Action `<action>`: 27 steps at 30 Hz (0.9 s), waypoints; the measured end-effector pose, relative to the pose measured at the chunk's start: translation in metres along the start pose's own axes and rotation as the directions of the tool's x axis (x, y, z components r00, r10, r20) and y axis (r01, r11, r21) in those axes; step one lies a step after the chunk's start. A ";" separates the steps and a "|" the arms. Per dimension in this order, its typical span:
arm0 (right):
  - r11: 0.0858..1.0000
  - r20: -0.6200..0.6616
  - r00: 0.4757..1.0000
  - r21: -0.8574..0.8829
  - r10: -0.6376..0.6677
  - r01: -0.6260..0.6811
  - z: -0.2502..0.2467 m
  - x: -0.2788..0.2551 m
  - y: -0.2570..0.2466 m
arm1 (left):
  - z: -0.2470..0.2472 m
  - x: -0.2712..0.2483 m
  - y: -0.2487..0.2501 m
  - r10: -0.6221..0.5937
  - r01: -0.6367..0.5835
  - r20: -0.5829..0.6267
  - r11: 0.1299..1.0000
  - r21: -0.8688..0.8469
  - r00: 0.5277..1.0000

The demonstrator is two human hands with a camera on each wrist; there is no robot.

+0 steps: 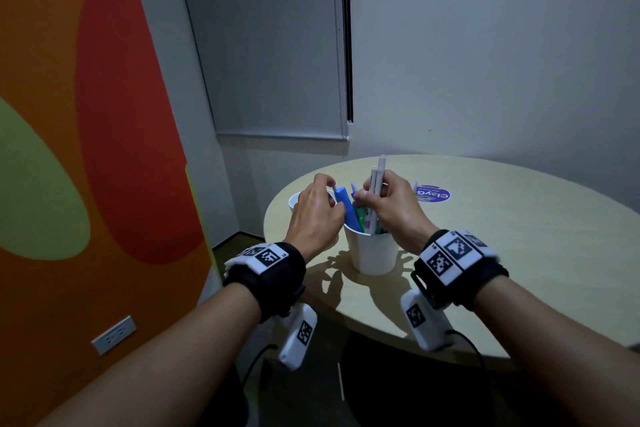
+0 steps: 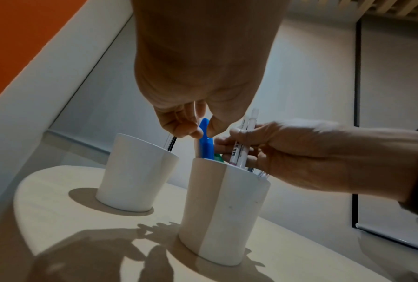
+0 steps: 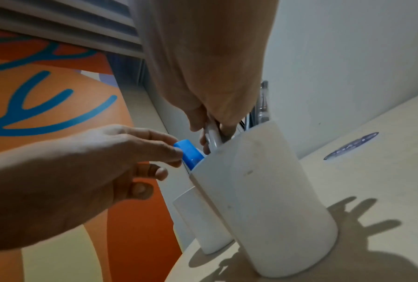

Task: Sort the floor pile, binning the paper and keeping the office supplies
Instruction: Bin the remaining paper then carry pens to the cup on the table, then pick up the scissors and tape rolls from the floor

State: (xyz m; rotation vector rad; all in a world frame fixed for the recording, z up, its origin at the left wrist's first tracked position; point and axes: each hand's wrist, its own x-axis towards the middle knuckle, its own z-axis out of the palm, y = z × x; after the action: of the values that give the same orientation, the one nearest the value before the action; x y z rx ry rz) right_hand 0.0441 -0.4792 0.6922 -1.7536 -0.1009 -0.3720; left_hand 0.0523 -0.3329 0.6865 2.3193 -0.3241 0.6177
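A white cup [image 1: 372,251] [image 2: 223,213] [image 3: 270,190] full of pens and markers stands near the front edge of the round table [image 1: 502,253]. My left hand [image 1: 317,215] [image 2: 198,131] [image 3: 121,156] pinches the top of a blue marker [image 1: 344,206] [image 2: 205,145] [image 3: 189,152] that leans in the cup. My right hand [image 1: 388,206] [image 2: 275,150] [image 3: 210,122] grips white pens [image 1: 377,177] [image 2: 245,141] whose lower ends sit inside the same cup. A green item [image 1: 360,215] pokes up between the two hands.
A second white cup [image 1: 294,201] [image 2: 136,173] [image 3: 203,221] stands behind my left hand at the table's left edge, with thin pens in it. A round purple sticker [image 1: 433,195] [image 3: 351,146] lies flat beyond the cups. An orange patterned wall [image 1: 86,149] is close on the left.
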 end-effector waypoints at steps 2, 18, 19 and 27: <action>0.998 0.007 1.000 -0.055 0.008 -0.007 -0.001 0.004 0.001 | -0.002 -0.002 -0.002 -0.005 0.005 -0.004 1.000 -0.018 1.000; 0.896 -0.025 0.932 -0.288 -0.361 0.339 0.121 -0.075 -0.045 | -0.061 -0.060 -0.061 0.165 -0.167 0.075 0.986 0.017 0.983; 0.917 -0.007 0.947 -0.249 -0.322 0.310 0.144 -0.084 -0.027 | -0.065 -0.072 -0.080 0.160 -0.163 0.112 0.987 0.018 0.981; 0.983 0.422 0.893 -0.156 0.157 -0.099 0.284 -0.138 0.200 | -0.016 -0.173 -0.313 -0.333 0.249 0.506 0.941 0.227 0.796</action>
State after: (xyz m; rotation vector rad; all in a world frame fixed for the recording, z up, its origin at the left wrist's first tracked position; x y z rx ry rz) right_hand 0.0226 -0.2302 0.4150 -1.9381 -0.2829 0.1189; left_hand 0.0215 -0.0865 0.4290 2.5877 -0.1646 -0.1897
